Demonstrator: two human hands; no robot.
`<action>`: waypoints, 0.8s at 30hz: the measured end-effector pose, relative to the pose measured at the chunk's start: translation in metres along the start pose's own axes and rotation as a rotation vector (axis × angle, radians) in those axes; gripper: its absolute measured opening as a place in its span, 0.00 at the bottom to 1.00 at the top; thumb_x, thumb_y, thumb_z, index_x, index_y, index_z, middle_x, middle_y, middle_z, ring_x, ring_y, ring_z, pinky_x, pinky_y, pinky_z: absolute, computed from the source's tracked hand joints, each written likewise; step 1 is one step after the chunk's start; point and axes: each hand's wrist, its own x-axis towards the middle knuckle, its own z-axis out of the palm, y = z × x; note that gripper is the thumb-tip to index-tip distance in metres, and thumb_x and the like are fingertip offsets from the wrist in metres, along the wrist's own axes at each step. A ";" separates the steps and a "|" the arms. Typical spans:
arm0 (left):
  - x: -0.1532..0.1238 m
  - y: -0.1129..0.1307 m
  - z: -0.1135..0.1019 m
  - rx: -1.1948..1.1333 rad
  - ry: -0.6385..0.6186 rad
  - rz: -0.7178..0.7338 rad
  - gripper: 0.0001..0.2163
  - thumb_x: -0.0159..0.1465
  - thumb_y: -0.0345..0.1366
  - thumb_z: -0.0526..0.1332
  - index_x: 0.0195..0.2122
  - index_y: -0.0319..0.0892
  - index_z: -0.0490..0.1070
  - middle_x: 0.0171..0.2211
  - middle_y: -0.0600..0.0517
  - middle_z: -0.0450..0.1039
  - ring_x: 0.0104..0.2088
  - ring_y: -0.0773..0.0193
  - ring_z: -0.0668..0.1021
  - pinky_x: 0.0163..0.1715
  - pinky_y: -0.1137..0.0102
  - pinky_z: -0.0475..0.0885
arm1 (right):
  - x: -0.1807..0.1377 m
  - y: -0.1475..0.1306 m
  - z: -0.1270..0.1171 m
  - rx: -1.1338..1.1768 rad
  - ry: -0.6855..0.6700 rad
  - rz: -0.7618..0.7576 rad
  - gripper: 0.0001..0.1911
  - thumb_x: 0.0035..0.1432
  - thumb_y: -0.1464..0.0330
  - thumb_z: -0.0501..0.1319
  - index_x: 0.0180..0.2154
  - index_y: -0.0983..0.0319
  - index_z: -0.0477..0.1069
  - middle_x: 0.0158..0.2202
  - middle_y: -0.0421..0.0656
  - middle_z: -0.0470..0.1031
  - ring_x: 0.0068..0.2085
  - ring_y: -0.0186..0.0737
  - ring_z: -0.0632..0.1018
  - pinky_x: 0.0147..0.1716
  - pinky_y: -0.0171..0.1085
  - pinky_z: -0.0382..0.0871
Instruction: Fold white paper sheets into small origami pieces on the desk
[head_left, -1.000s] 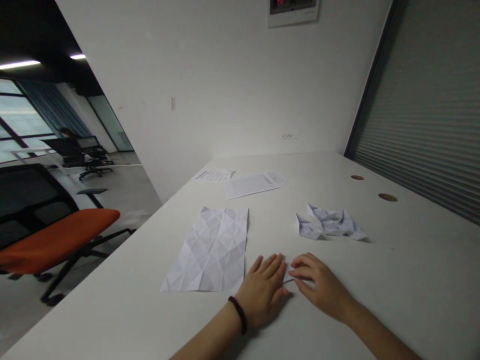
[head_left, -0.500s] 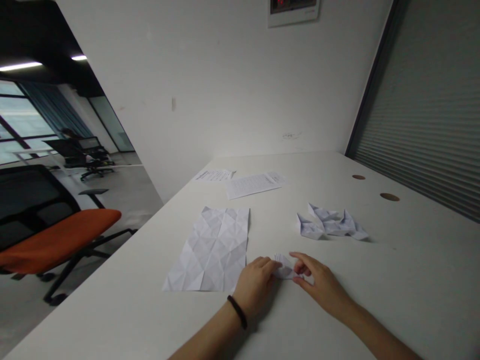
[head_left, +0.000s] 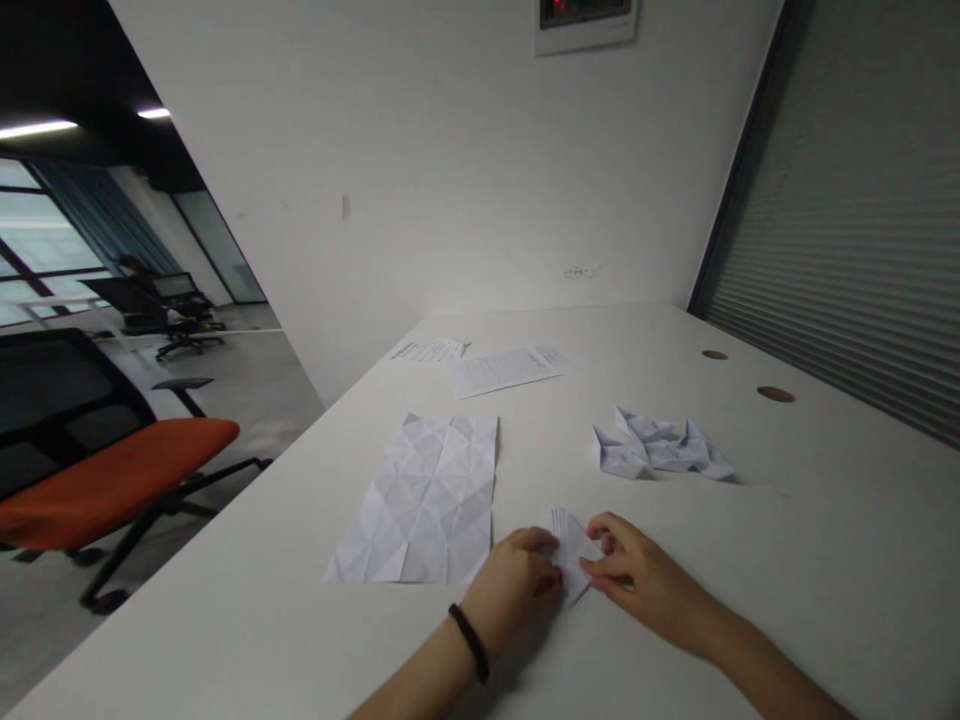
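Observation:
A small piece of folded white paper [head_left: 572,548], with layered pleats along its upper left edge, is between my two hands just above the table. My left hand [head_left: 521,580], with a dark band at its wrist, grips the paper's left side. At the right corner, the thumb and index finger of my right hand [head_left: 634,570] pinch it. To the left lies a creased white sheet [head_left: 424,500], spread out and covered in triangular fold lines. Several folded paper pieces [head_left: 660,445] sit together beyond my right hand.
Printed sheets [head_left: 510,370] lie further back on the white table [head_left: 787,580], near the wall. Two round holes [head_left: 775,394] are cut near its right edge. An orange-seated chair [head_left: 120,470] stands off the table's left side. A person sits far behind it.
The folded paper has opened out taller, its lower point now showing below my fingers. My right thumb and index finger have closed on its right side.

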 end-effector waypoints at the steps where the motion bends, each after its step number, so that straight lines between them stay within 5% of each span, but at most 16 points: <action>1: 0.000 0.003 0.002 0.003 0.031 -0.016 0.03 0.57 0.32 0.61 0.30 0.39 0.73 0.43 0.47 0.70 0.42 0.60 0.72 0.45 0.69 0.67 | 0.000 0.002 0.002 0.027 0.004 0.013 0.12 0.57 0.69 0.55 0.27 0.61 0.76 0.40 0.45 0.66 0.37 0.37 0.71 0.38 0.35 0.67; 6: 0.003 0.015 0.012 0.141 0.122 0.015 0.24 0.53 0.43 0.64 0.48 0.38 0.63 0.42 0.47 0.66 0.43 0.55 0.67 0.45 0.61 0.65 | 0.006 0.009 0.007 0.194 0.116 0.078 0.11 0.50 0.69 0.61 0.39 0.60 0.74 0.37 0.43 0.69 0.32 0.36 0.72 0.32 0.34 0.69; 13: 0.009 0.001 0.006 0.187 0.198 -0.003 0.13 0.61 0.28 0.55 0.47 0.45 0.67 0.39 0.49 0.70 0.40 0.57 0.70 0.41 0.63 0.65 | 0.009 0.006 0.009 0.401 0.287 0.012 0.15 0.54 0.69 0.57 0.46 0.59 0.67 0.40 0.45 0.71 0.39 0.39 0.74 0.37 0.38 0.71; 18: 0.008 0.006 -0.002 -0.407 0.351 -0.007 0.13 0.66 0.38 0.48 0.37 0.40 0.71 0.33 0.49 0.71 0.35 0.61 0.72 0.36 0.67 0.67 | 0.007 0.004 0.017 0.567 0.338 0.134 0.31 0.49 0.67 0.61 0.55 0.57 0.55 0.50 0.49 0.66 0.44 0.42 0.73 0.41 0.42 0.71; 21: 0.010 0.007 0.005 -0.799 0.227 -0.062 0.18 0.65 0.46 0.48 0.36 0.36 0.69 0.29 0.50 0.70 0.29 0.63 0.72 0.27 0.71 0.69 | 0.007 0.004 0.021 0.642 0.250 0.205 0.35 0.49 0.66 0.61 0.57 0.60 0.51 0.52 0.51 0.65 0.44 0.43 0.74 0.42 0.42 0.71; 24: 0.012 0.001 0.014 -0.966 0.146 -0.086 0.17 0.62 0.44 0.52 0.45 0.37 0.65 0.37 0.47 0.70 0.31 0.63 0.73 0.26 0.72 0.70 | 0.008 0.007 0.020 0.580 0.271 0.207 0.34 0.51 0.67 0.59 0.59 0.62 0.50 0.53 0.50 0.64 0.47 0.43 0.72 0.45 0.41 0.69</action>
